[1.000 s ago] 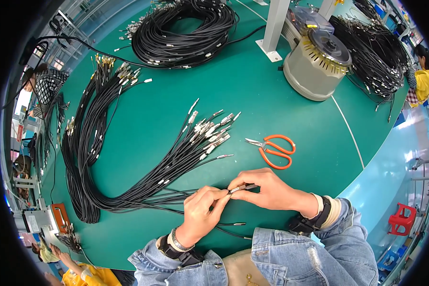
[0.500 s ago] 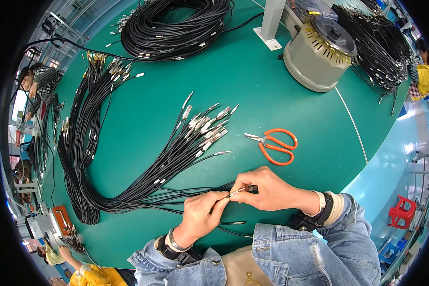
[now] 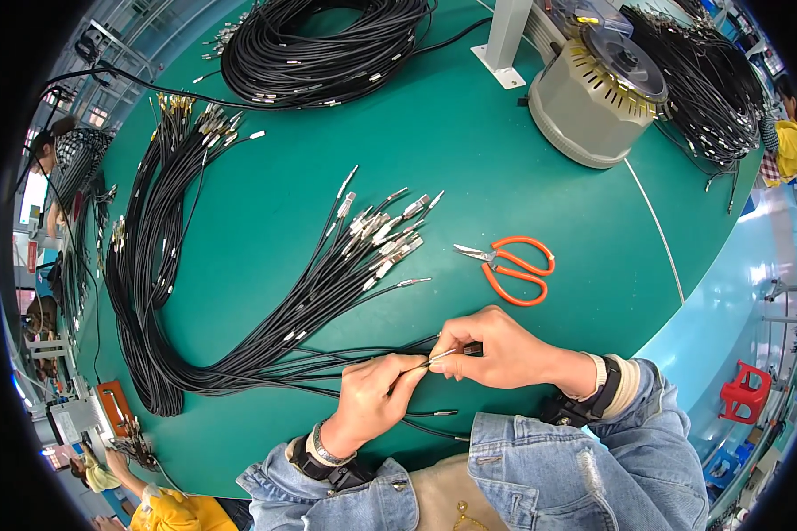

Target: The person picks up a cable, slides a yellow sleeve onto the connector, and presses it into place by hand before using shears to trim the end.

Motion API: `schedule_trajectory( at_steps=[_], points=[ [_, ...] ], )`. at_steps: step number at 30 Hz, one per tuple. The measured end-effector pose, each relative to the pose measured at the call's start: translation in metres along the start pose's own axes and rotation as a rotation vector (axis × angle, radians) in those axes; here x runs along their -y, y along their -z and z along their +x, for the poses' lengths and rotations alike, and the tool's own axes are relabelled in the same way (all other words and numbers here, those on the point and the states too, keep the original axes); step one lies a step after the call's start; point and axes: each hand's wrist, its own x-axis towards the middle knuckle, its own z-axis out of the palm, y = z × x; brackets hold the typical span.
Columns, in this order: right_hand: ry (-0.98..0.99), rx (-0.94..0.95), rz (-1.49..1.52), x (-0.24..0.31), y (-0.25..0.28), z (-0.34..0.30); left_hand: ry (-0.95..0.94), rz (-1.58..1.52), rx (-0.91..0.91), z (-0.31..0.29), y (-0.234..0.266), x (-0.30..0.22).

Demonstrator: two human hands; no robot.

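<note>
Cable end point(image 3: 440, 357): between the two hands, above the table's near part, its pale tip at the right fingertips.
Left hand point(image 3: 374, 395): thumb and forefinger closed on the cable end.
Right hand point(image 3: 499, 352): thumb and fingers pinching the tip; a dark piece shows in its curl, too hidden to tell.
Bundle point(image 3: 155, 354): black cables bent in a U, metal ends fanned out beyond the hands.
Scissors point(image 3: 515, 272): orange-handled, lying beyond the right hand, blades slightly parted.
Coil point(image 3: 323, 66): far side, black cables.
Pot-shaped device point(image 3: 584, 111): far right, beside a post point(image 3: 506, 40).
Table point(image 3: 602, 257): green.
</note>
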Motion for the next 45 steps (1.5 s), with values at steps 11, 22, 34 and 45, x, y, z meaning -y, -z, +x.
schedule_trajectory(
  at_steps=[11, 22, 34, 45],
  points=[
    [-0.073, 0.031, -0.002, 0.004, 0.003, 0.001, 0.03, -0.025, -0.018, -0.004, -0.002, 0.003],
    [0.067, 0.159, -0.355, 0.013, 0.012, -0.002, -0.147, 0.319, -0.175, 0.02, 0.027, 0.015],
    [0.103, -0.358, -0.378, 0.019, 0.017, 0.009, -0.174, 0.495, -0.112, 0.042, 0.018, 0.025],
    [0.098, -0.221, -0.19, 0.023, 0.003, 0.014, -0.048, 0.092, -0.038, 0.027, 0.023, 0.002]
  ],
)
